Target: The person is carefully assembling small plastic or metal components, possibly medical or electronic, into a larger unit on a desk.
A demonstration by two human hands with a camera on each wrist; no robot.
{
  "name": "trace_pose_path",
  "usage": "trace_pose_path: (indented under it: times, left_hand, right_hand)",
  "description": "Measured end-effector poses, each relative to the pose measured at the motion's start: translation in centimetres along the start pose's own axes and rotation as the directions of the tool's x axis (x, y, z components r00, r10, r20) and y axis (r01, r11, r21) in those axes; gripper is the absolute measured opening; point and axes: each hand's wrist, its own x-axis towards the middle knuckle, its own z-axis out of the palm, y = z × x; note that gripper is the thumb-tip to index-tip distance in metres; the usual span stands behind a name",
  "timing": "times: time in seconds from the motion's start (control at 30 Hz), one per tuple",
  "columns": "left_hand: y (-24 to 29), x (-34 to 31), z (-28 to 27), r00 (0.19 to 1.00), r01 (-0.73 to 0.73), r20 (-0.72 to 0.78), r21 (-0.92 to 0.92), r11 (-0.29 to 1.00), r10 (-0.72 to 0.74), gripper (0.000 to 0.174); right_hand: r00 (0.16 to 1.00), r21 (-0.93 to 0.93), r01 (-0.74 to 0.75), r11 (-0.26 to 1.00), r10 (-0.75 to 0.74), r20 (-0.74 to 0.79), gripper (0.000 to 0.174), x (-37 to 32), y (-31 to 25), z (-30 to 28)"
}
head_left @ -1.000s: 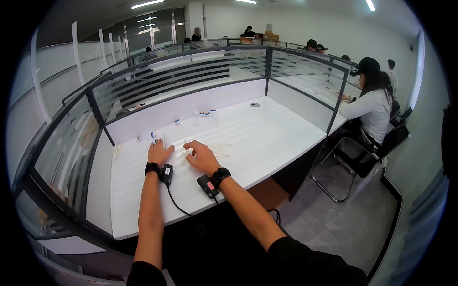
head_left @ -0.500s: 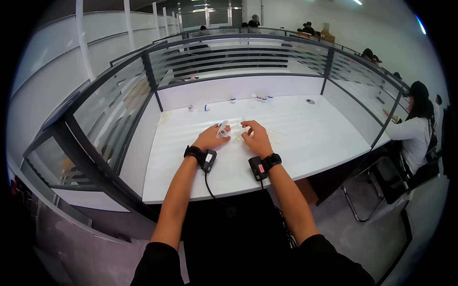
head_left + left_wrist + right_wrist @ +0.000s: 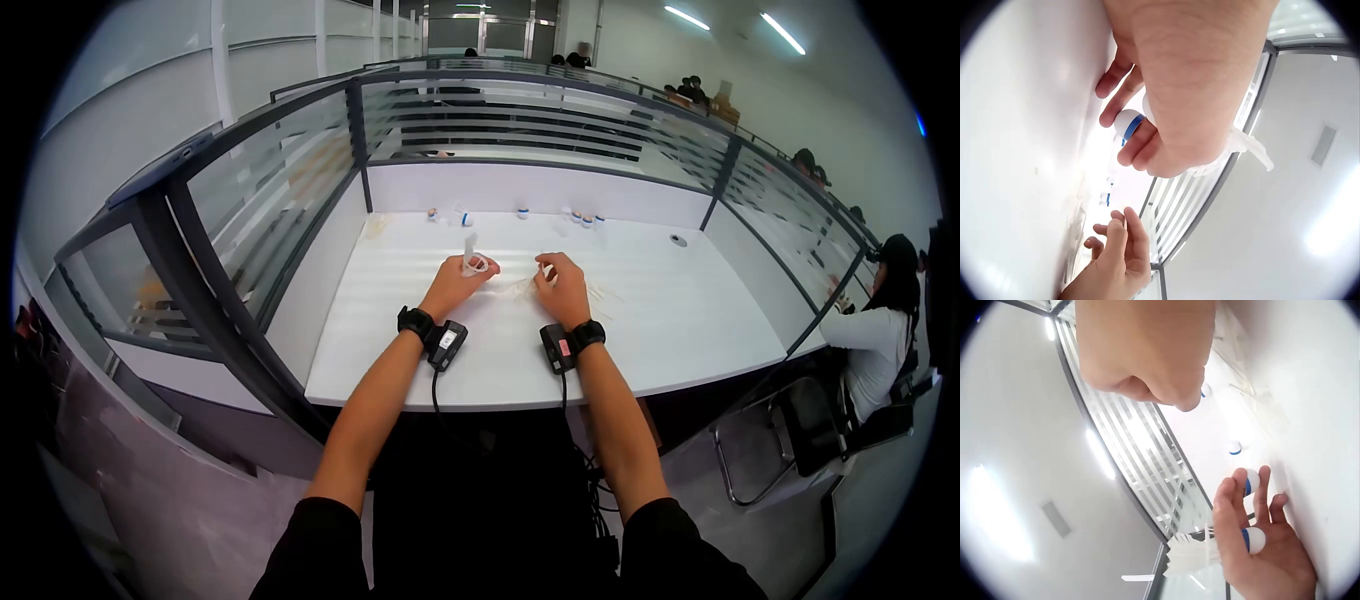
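My left hand [image 3: 456, 285] holds a white feather shuttlecock above the table, its skirt [image 3: 1191, 555] pointing up past the fingers. Its rounded cork [image 3: 1255, 540], banded in blue, sits against the palm in the right wrist view. Another blue-banded cork [image 3: 1252, 482] shows between the fingertips there. To the right, my right hand [image 3: 563, 291] is curled, with thumb and forefinger together around a small white piece [image 3: 547, 270] whose kind is too small to make out. The hands are apart, facing each other. Pale loose feathers [image 3: 598, 293] lie beside and under the right hand.
Several shuttlecocks stand along the back panel, including one [image 3: 466, 219] at left, one [image 3: 522, 213] in the middle and a group [image 3: 586, 219] further right. Pale scraps [image 3: 376, 227] lie in the back left corner. Glass-topped partitions [image 3: 540, 118] enclose the white table [image 3: 700, 320].
The left hand has come back from the shuttlecocks at the table's left, lifting one. The right hand stays curled near the loose feathers. The head view has turned left.
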Motion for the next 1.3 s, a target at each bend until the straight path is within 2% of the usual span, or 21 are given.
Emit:
trace_pose_path:
  times: [0.07, 0.13, 0.27, 0.37, 0.47, 0.57, 0.77, 0.87, 0.97, 1.17, 1.3]
  left_hand:
    - [0.6, -0.4, 0.1, 1.0, -0.008, 0.01, 0.034, 0.999, 0.008, 0.026]
    - [1.6, -1.0, 0.2, 0.998, 0.058, -0.027, 0.03, 0.998, -0.058, 0.028]
    - [0.5, -0.6, 0.4, 0.991, 0.111, -0.075, -0.027, 0.993, -0.112, 0.031]
    - [-0.2, -0.2, 0.3, 0.995, 0.071, -0.08, 0.071, 0.995, -0.065, 0.032]
    - [-0.5, 0.1, 0.1, 0.986, 0.06, -0.161, 0.11, 0.992, -0.042, 0.034]
    - [-1.2, 0.3, 0.0, 0.968, -0.007, -0.247, 0.136, 0.991, 0.041, 0.035]
    - [-0.9, 0.1, -0.1, 0.953, 0.0, -0.297, 0.178, 0.984, 0.054, 0.033]
    - [-1.2, 0.3, -0.2, 0.959, 0.011, -0.28, 0.162, 0.987, 0.035, 0.031]
    - [-2.7, 0.7, -0.4, 0.953, -0.121, -0.251, 0.198, 0.973, 0.169, 0.029]
    - [-1.6, 0.1, -0.6, 0.977, -0.023, -0.204, 0.165, 0.986, 0.057, 0.026]
    - [-1.5, 0.2, -0.5, 0.971, -0.065, -0.212, 0.208, 0.976, 0.109, 0.031]
  right_hand:
    - [0.998, 0.067, -0.038, 0.997, 0.041, -0.056, 0.023, 0.2, 0.0, -0.4]
    - [0.992, 0.109, -0.068, 0.992, 0.079, -0.099, 0.021, 0.1, -0.4, -0.5]
    - [0.997, 0.123, -0.05, 0.991, 0.057, -0.059, 0.021, 0.2, -0.5, -0.4]
    - [0.999, 0.112, -0.036, 0.993, 0.037, -0.011, 0.021, 0.0, -0.4, -0.5]
    - [0.999, 0.101, -0.035, 0.994, 0.037, -0.016, 0.021, -0.1, -0.3, -0.3]
    - [0.998, 0.091, -0.049, 0.995, 0.052, -0.031, 0.021, 0.0, -0.2, -0.4]
    - [0.997, 0.093, -0.074, 0.993, 0.076, -0.018, 0.022, -0.1, -0.2, -0.4]
    - [0.996, 0.092, -0.091, 0.992, 0.093, -0.018, 0.022, -0.1, -0.3, -0.5]
    - [0.996, 0.094, -0.084, 0.992, 0.086, -0.019, 0.022, -0.2, -0.1, -0.3]
    - [0.995, 0.08, -0.098, 0.992, 0.1, -0.029, 0.021, -0.2, -0.4, -0.5]
    - [0.995, 0.082, -0.093, 0.992, 0.096, -0.033, 0.021, -0.1, -0.4, -0.4]
